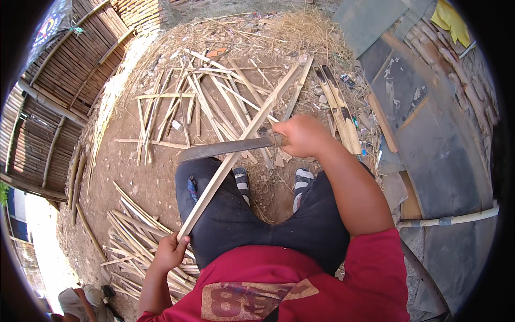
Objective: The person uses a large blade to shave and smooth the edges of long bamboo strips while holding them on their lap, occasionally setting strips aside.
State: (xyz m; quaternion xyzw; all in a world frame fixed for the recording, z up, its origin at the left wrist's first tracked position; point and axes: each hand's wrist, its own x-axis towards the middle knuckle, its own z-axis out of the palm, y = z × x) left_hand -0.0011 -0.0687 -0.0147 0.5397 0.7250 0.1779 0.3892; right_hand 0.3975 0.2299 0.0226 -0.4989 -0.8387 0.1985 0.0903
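My left hand [170, 251] is closed round the near end of a long split bamboo strip [214, 185]. The strip slants up and away to the right, over my left thigh. In my right hand [302, 135] is the handle of a machete [225, 148], gripped in a fist. Its dark, broad blade points left and lies across the strip near its middle, above my left knee. Whether the edge bites into the bamboo I cannot tell.
Loose bamboo strips [204, 102] lie crisscrossed on the dirt ahead, and another pile [134, 236] is at my left. Two wider bamboo halves [340, 110] lie ahead right. Dark sheets [429, 139] lean along the right side. A bamboo wall [64, 59] stands left; another person [83, 303] is at lower left.
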